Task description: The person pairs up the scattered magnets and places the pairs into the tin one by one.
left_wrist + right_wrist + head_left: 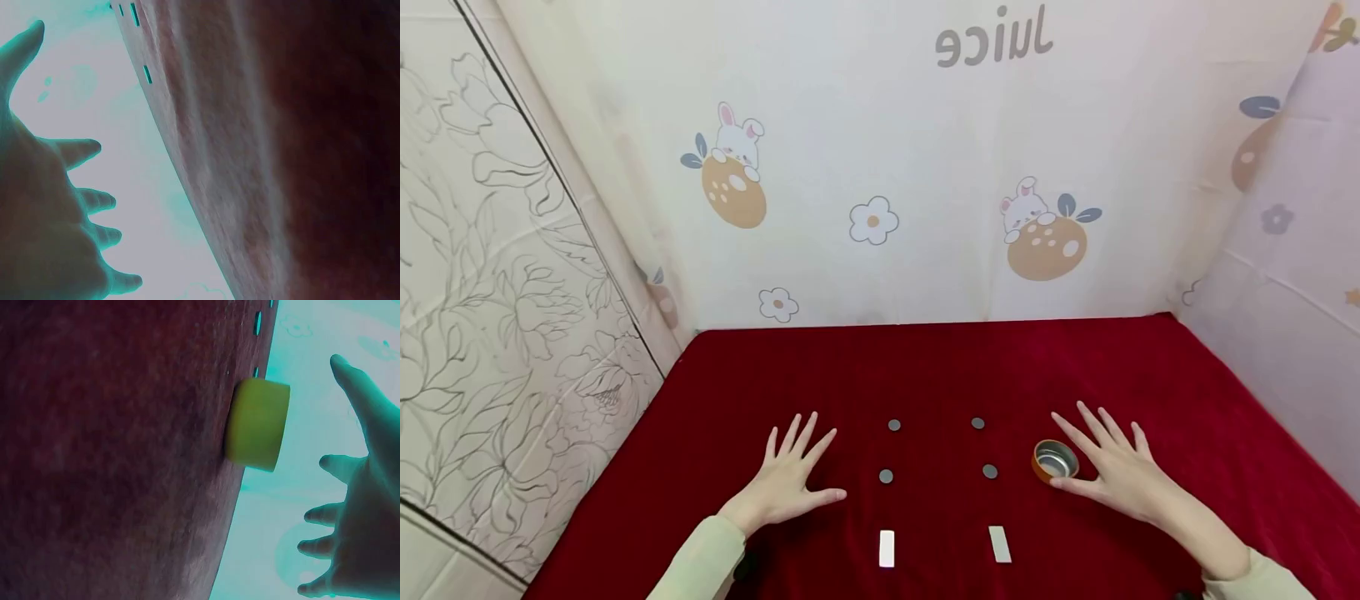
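Left hand [786, 483]: fingers straight and fanned wide, thumb out toward the discs, nothing held. The left wrist view shows it raised off the cloth [940, 367]. Right hand [1123, 479]: likewise spread, fingers straight, nothing held. Its thumb tip overlaps the rim of the tin [1054, 454] in the head view; the right wrist view shows a gap between thumb and tin, so no contact.

Tin: on the cloth, mouth up, orange outside and silver inside, below the right hand's thumb and index finger. Four grey discs [886, 477] lie flat between the hands, two by two; the near left one is closest to the left thumb. Two white strips [887, 548] lie nearer the person, one below each column.

Edges: both hands lie inside the cloth's side edges. A band of red separates the far discs from the backdrop [880, 125]; more red separates the two disc columns
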`<state>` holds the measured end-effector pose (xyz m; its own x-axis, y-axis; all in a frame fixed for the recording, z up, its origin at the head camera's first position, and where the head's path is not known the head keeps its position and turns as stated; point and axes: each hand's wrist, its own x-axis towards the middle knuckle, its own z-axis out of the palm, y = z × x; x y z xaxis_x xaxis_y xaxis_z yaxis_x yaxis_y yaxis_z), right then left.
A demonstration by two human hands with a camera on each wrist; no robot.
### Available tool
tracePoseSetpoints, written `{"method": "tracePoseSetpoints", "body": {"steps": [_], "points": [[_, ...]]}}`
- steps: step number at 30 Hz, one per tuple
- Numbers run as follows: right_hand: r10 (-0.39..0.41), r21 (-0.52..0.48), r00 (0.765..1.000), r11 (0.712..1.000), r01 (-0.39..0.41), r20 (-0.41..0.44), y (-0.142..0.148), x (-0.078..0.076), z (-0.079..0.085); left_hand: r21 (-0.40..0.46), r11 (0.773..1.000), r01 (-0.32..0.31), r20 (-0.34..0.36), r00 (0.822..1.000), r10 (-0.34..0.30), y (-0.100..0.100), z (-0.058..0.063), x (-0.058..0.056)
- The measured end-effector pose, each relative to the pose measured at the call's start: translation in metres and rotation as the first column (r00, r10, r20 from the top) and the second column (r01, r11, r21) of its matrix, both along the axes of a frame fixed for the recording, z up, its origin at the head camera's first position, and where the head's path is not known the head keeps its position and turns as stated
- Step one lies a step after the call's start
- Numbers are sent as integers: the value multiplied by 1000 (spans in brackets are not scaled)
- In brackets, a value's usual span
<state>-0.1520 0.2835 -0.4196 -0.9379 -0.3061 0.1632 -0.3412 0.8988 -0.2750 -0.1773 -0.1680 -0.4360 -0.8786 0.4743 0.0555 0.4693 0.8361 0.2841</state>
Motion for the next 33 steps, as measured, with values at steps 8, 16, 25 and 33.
{"method": "tracePoseSetpoints", "body": {"steps": [8, 16, 25, 33], "points": [[45, -4, 999, 999, -45, -30, -13, 4, 2, 1, 999, 54, 1, 999, -54, 10, 0, 5], [113, -51, 991, 992, -117, -77, -32, 13, 3, 63, 991, 117, 31, 992, -119, 22, 5, 13], [220, -125, 949, 960, -252, -228, -55, 20, 1, 226, 965, 132, 170, 970, -172, 35, 10, 22], [303, -174, 946, 932, -319, -112, -71, 28, -4, 256, 952, 166, 209, 952, -222, 48, 5, 27]]}}
